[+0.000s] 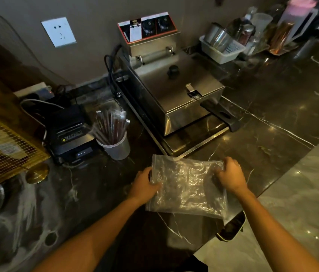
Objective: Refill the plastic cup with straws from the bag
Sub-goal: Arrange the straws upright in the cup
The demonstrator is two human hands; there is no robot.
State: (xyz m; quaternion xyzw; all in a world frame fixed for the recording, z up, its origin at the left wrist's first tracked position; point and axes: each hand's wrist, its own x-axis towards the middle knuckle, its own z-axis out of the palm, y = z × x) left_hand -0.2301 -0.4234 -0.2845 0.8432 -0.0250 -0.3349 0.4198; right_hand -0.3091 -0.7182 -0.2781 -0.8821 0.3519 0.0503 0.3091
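A clear plastic cup (pixel 118 148) stands on the dark marble counter, packed with several dark wrapped straws (pixel 110 126) that fan upward. In front of it lies a clear zip bag (pixel 186 188), crumpled and flat, with no straws visible inside. My left hand (pixel 145 183) grips the bag's left edge. My right hand (pixel 230 174) pinches the bag's upper right corner. Both hands hold the bag just above or on the counter; I cannot tell which.
A steel deep fryer (pixel 174 89) with a black handle stands right behind the bag. A black receipt printer (pixel 70 132) sits left of the cup. A gold wire rack (pixel 3 146) is at far left, and a white basket (pixel 221 50) with tins at the back.
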